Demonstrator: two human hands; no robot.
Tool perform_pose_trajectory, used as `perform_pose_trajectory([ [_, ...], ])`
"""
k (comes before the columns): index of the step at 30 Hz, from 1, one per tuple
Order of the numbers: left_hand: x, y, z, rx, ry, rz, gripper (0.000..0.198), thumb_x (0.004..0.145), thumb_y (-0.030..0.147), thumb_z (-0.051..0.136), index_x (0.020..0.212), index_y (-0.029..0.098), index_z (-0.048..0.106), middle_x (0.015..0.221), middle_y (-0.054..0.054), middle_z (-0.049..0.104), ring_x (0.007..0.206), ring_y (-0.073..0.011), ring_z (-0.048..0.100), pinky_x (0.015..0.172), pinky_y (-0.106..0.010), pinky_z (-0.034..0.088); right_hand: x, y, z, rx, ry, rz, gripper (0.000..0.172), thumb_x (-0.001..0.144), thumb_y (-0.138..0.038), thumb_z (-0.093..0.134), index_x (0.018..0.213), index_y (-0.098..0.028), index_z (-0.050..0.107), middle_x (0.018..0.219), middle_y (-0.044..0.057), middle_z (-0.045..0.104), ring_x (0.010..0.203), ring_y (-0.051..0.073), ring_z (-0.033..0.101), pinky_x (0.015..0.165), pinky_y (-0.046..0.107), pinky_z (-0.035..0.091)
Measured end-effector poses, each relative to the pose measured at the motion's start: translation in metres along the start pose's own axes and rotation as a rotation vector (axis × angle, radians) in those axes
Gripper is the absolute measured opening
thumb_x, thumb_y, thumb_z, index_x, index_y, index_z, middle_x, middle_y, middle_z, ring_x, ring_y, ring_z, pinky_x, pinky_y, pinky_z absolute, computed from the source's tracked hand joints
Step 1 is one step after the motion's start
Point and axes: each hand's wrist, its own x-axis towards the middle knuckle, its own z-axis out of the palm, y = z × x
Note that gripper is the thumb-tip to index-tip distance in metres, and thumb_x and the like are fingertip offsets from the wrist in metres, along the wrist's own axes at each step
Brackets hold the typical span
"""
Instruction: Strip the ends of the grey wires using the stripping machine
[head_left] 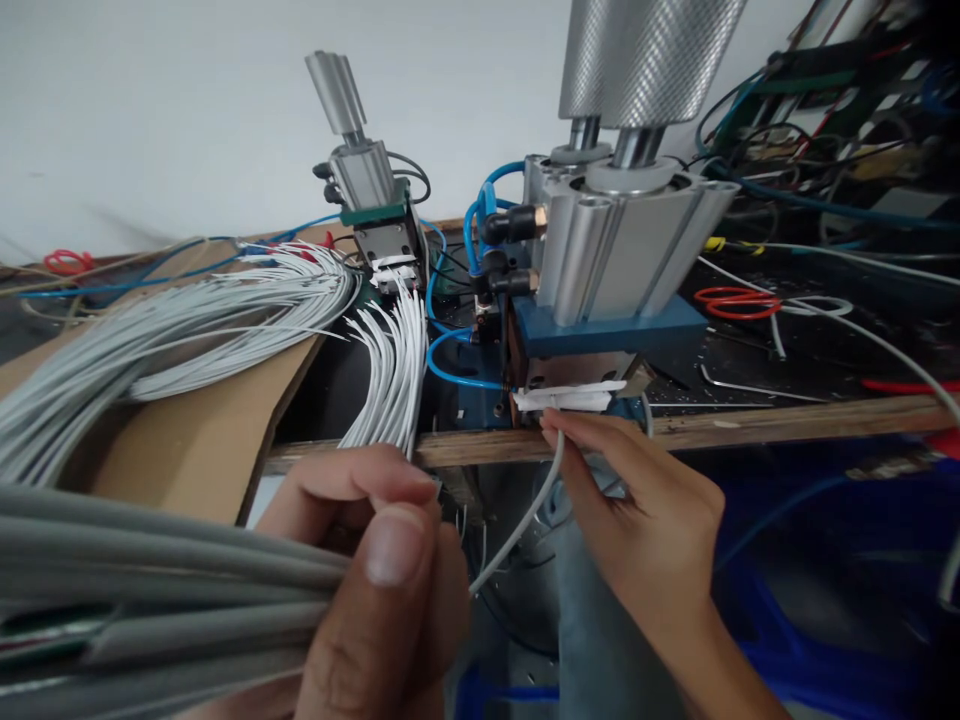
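Note:
A thick bundle of grey cables [187, 600] fills the lower left, and my left hand [382, 590] is closed around it close to the camera. One grey cable [525, 520] runs from behind that hand up to my right hand [637, 490]. Thumb and fingers of my right hand pinch this cable near its end, at the white-wrapped jaws [570, 397] of a pneumatic press [615, 250]. Its tip meets the white wrapping; whether it is inside the jaws I cannot tell.
A smaller press [360, 180] stands farther back, with white cables [394, 370] before it. More cables [225, 320] lie on cardboard [202, 440] at left. Blue air hoses [457, 375] loop beside the near press. A red coil [739, 302] and hex key [757, 392] lie right.

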Motion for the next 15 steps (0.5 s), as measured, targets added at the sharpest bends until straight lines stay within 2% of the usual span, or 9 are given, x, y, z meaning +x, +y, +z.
perform_pose_trajectory([
  [7, -0.0077, 0.0015, 0.0026, -0.003, -0.035, -0.016, 0.023, 0.066, 0.042, 0.087, 0.072, 0.031, 0.068, 0.048, 0.008, 0.027, 0.04, -0.0085, 0.015, 0.036, -0.021, 0.004, 0.0059, -0.0038, -0.0019, -0.044, -0.044, -0.008, 0.02, 0.095, -0.009, 0.061, 0.108, -0.021, 0.071, 0.101, 0.005, 0.08, 0.091, 0.019, 0.077, 0.083, 0.032, 0.062],
  [11, -0.0102, 0.0016, 0.0073, 0.016, -0.001, 0.0, 0.025, 0.063, 0.041, 0.088, 0.071, 0.031, 0.067, 0.048, 0.008, 0.027, 0.04, -0.009, 0.015, 0.038, -0.024, 0.001, 0.0072, -0.0057, -0.0036, -0.049, -0.061, -0.011, 0.022, 0.096, -0.009, 0.061, 0.11, -0.023, 0.07, 0.102, 0.004, 0.08, 0.09, 0.018, 0.077, 0.079, 0.031, 0.063],
  [15, -0.0096, -0.0013, 0.0088, 0.001, -0.003, 0.016, 0.027, 0.064, 0.039, 0.089, 0.073, 0.031, 0.065, 0.049, 0.009, 0.026, 0.04, -0.0083, 0.012, 0.038, -0.024, -0.001, 0.0071, -0.0057, -0.0033, -0.047, -0.065, -0.013, 0.021, 0.095, -0.008, 0.061, 0.109, -0.021, 0.07, 0.102, 0.004, 0.079, 0.091, 0.017, 0.076, 0.081, 0.029, 0.061],
])
